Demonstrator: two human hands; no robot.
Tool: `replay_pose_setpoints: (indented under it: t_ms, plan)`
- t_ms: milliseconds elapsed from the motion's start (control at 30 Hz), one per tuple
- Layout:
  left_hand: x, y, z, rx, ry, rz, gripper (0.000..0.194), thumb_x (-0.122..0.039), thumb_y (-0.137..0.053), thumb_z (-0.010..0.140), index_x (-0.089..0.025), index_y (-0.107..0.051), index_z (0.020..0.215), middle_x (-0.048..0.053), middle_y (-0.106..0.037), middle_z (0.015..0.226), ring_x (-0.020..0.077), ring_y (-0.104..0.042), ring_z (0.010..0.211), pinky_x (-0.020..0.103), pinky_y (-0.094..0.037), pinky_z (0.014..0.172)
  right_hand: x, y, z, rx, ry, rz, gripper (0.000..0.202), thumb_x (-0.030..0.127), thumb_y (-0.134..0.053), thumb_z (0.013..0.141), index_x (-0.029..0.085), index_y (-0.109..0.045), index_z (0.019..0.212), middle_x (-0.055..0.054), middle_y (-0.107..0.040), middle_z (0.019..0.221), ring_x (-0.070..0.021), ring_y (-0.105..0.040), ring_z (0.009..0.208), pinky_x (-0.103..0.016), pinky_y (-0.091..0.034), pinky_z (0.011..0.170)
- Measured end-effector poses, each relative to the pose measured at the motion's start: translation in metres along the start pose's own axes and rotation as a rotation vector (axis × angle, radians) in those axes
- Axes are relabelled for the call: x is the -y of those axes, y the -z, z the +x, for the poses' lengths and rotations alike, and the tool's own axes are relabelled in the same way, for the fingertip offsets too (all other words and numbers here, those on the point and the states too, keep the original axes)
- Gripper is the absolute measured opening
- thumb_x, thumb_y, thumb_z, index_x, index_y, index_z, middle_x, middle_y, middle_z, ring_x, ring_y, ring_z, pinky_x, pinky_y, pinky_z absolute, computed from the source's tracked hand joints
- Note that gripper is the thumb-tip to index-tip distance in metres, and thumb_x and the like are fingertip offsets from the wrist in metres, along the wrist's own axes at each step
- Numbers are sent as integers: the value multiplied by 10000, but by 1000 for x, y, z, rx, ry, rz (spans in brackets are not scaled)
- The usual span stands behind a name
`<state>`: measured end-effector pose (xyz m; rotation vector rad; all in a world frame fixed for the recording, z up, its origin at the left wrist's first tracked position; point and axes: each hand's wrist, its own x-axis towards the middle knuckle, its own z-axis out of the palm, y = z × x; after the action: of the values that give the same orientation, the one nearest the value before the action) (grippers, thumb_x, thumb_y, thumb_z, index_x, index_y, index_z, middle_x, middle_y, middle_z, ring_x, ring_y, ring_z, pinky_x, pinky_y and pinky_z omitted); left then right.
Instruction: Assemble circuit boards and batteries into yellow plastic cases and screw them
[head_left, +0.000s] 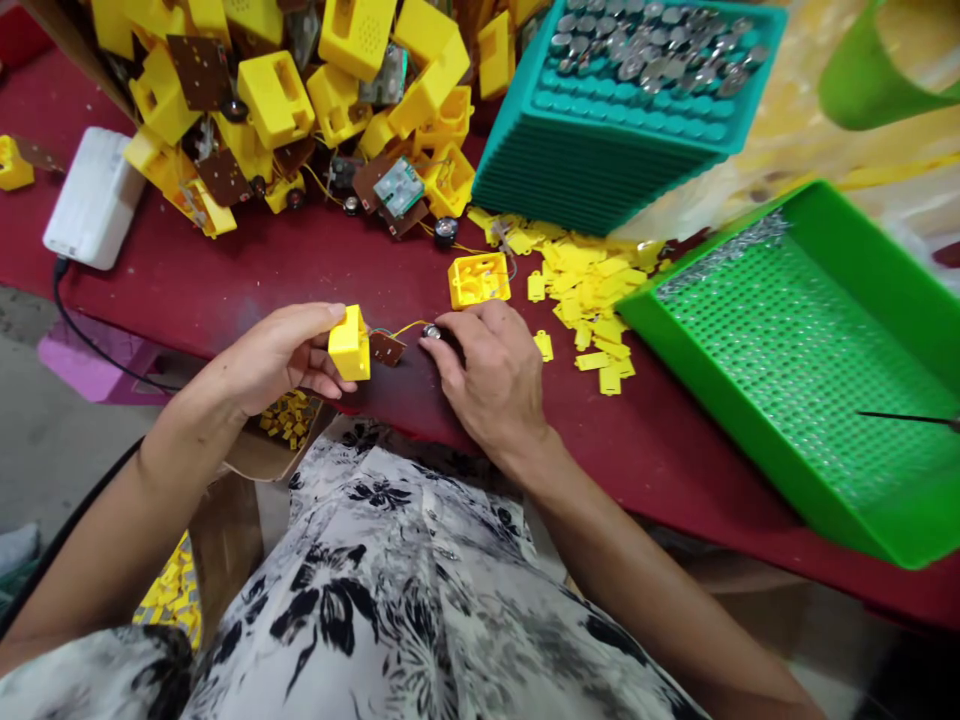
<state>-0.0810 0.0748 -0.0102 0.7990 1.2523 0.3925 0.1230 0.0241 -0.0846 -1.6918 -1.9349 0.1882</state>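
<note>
My left hand (296, 350) holds a small yellow plastic housing (350, 345) between thumb and fingers, near the table's front edge. Thin wires run from it to a brown circuit board (387, 348) hanging at its right side. A yellow wire leads on to a small round black part with a shiny face (431, 332), which my right hand (491, 370) pinches between thumb and index finger. Just beyond my right hand lies an open yellow housing (480, 280) with its hollow side up; the fingers partly overlap its lower edge in view.
Yellow housings (276, 97) with boards are heaped at the back left, beside a white power bank (96, 198). Teal trays (592, 130) of metal discs stand behind scattered yellow tabs (592, 280). A green tray (757, 440) of screws and a screwdriver is at right.
</note>
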Motion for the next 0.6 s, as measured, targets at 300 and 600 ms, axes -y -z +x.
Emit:
replay_pose_setpoints:
  t_ms: [300, 600]
  plan:
    - [29, -15, -22, 207, 174, -578, 317, -396, -546, 947, -187, -695, 1134, 91, -774, 947, 238, -781, 773, 289, -624, 611, -5, 12, 5, -62, 46, 43, 152, 182, -594, 933, 186, -726, 1008, -89, -703, 951, -228, -633, 875, -370, -524, 804]
    - [47, -33, -27, 261, 207, -743, 275, -304, -562, 937, -103, -680, 1081, 156, -757, 1080, 248, -766, 946, 328, -598, 870, -5, 42, 22, 38, -41, 291, 64, 188, -701, 852, 237, -742, 844, -27, -751, 874, -205, -704, 790, -361, -576, 740]
